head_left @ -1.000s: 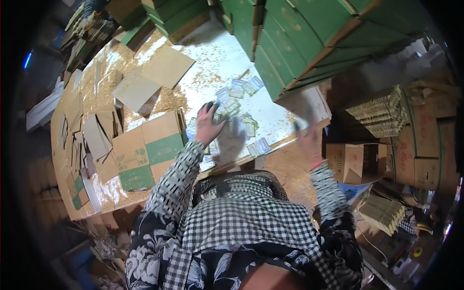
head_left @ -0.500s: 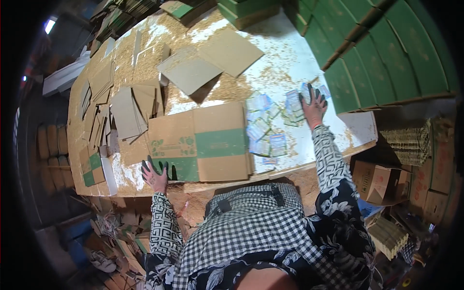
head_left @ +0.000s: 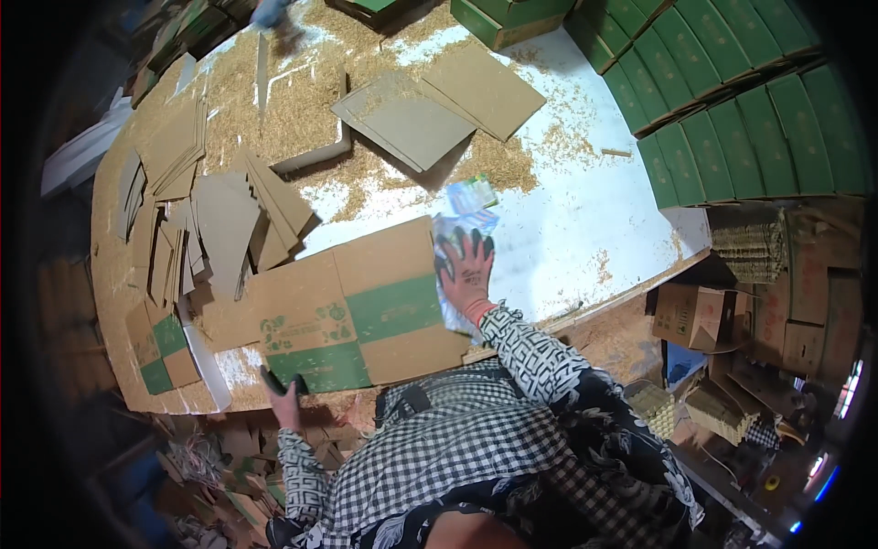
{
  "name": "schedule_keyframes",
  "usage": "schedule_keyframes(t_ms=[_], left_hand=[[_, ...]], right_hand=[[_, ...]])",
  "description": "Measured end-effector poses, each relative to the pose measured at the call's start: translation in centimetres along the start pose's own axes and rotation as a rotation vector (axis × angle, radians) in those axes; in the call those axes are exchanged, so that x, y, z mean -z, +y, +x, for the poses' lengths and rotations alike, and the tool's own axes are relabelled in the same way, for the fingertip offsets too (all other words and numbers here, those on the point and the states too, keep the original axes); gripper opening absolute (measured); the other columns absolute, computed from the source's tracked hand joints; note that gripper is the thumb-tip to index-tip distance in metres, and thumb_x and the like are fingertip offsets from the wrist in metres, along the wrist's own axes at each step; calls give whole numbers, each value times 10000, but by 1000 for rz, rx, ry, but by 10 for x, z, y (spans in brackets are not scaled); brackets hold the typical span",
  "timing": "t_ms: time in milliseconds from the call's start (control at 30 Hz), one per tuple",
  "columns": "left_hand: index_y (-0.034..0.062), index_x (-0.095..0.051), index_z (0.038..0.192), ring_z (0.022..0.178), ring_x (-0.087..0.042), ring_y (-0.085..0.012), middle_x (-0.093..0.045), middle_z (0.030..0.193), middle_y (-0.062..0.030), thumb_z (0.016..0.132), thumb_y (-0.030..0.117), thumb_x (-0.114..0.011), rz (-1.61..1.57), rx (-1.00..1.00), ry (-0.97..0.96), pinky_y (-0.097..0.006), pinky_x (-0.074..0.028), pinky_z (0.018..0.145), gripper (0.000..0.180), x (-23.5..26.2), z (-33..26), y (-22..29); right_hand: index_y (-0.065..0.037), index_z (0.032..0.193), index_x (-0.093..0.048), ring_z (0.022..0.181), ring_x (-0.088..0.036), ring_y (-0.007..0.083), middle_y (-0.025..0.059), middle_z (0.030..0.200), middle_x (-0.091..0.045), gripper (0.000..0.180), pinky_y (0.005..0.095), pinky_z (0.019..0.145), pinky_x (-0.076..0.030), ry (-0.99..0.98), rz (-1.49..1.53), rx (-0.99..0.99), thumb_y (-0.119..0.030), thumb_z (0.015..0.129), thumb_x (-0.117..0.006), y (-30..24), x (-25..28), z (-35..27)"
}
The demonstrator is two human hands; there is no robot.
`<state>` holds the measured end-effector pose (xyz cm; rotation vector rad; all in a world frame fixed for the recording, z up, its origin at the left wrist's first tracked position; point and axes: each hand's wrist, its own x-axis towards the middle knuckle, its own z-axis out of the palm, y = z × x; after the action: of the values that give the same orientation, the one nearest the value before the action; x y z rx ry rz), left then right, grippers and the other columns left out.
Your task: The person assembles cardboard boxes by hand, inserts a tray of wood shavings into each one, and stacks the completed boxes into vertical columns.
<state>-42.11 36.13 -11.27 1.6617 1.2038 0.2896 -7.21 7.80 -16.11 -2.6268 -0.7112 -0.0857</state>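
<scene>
A flattened brown cardboard box [head_left: 393, 320] with green bands lies along the near edge of the table. At its lower left corner is my left hand [head_left: 286, 403] in a pink glove with dark fingertips, thumb and fingers apart. Against the box's right edge, my right hand [head_left: 468, 273], gloved alike, lies with fingers spread over small shiny blue-and-white packets [head_left: 473, 197]. Some packets stick out beyond the fingertips; others are partly hidden under the palm and wrist.
Wood shavings [head_left: 219, 101] cover much of the white-topped table [head_left: 585, 220]. Grey and brown cardboard sheets [head_left: 402, 119] lie beyond the box, with stacked cardboard pieces [head_left: 224, 220] at left. Green boxes [head_left: 732, 146] are stacked at far right; an open carton [head_left: 690, 316] stands below the table's right end.
My right hand has swept leftward, gathering the spread packets against the box's right edge. The left hand remains at the box's lower left corner. The view has shifted a little.
</scene>
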Motion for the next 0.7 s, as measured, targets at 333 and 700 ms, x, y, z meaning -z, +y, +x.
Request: schedule_keyframes(t_ms=[333, 700], left_hand=[[43, -339, 1339, 1224, -328, -384, -312, 1343, -243, 885, 372, -526, 560, 158, 475, -432, -324, 987, 592, -73, 19, 15], [86, -274, 1386, 1214, -326, -383, -310, 1333, -240, 900, 262, -502, 776, 199, 524, -454, -290, 1014, 565, -72, 11, -31]], right_hand=[[-54, 1312, -418, 1196, -427, 302, 171, 1270, -491, 624, 383, 1022, -301, 317, -221, -443, -453, 844, -530, 276, 89, 103], [-23, 1210, -498, 1174, -443, 324, 190, 1216, -505, 577, 454, 1034, -282, -108, 459, 241, -313, 737, -658, 84, 3, 158]])
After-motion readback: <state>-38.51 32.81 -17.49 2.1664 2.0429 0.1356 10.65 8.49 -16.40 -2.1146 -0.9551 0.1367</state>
